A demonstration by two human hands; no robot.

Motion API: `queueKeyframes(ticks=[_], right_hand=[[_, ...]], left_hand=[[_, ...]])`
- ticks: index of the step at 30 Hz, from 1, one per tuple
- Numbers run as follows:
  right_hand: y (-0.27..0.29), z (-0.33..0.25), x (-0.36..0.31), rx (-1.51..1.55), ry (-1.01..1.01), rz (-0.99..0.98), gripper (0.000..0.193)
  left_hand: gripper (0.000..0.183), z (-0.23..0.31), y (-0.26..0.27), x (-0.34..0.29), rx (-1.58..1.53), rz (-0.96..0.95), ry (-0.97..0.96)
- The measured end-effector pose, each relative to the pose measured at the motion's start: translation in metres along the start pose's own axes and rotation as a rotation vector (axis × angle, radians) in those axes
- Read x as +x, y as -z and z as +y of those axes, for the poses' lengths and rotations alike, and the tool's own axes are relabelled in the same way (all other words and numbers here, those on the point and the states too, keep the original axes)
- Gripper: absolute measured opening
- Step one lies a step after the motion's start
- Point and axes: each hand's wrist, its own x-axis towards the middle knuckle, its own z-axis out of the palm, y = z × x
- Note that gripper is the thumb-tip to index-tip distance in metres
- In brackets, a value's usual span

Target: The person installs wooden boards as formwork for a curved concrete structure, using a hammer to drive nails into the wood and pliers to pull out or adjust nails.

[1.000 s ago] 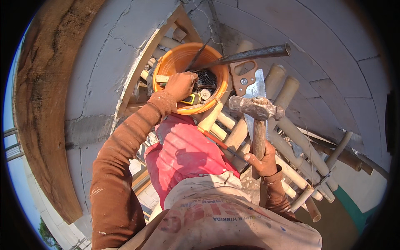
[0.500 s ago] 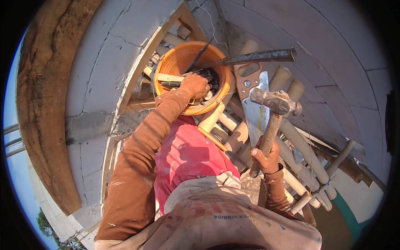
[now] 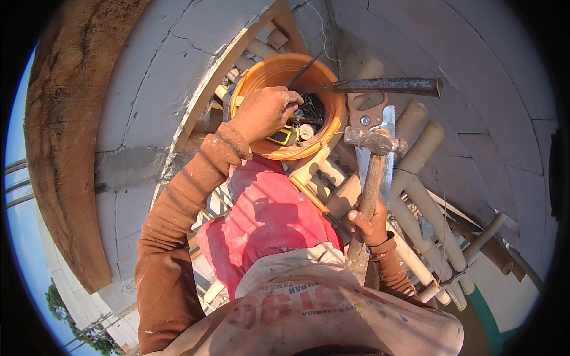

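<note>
Over the left part of an orange bucket (image 3: 339, 113) is my left hand (image 3: 264, 113), its fingers curled together; whatever they pinch is hidden or too small to make out. Dark nails (image 3: 313, 110), a yellow-and-black tape measure (image 3: 284, 136) and a round pale object (image 3: 306, 132) lie inside the bucket. My right hand (image 3: 371, 225) grips a hammer (image 3: 373, 175) by its wooden handle, head up. Just behind the hammer is a handsaw (image 3: 367, 113) with a wooden grip, its blade partly covered. A long metal bar (image 3: 392, 86) sticks out over the bucket's right rim.
Bamboo poles (image 3: 430, 213) form a platform beneath the bucket and to the right. Grey block walls (image 3: 160, 89) stand at left and behind. A wooden beam (image 3: 65, 148) runs down the far left. An orange-handled tool (image 3: 309, 194) sits beside my red-clothed leg (image 3: 273, 207).
My left hand has risen out of the bucket's contents and drawn back left, uncovering the tape measure and nails. The hammer in my right hand has shifted slightly lower and left.
</note>
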Motion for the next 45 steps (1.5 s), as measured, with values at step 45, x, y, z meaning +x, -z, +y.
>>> queueKeyframes(ticks=[45], right_hand=[[-0.124,0.005,-0.010,-0.037,0.171,-0.424,0.039]], left_hand=[[0.016,0.002,0.007,-0.134,-1.095,0.758,0.179]])
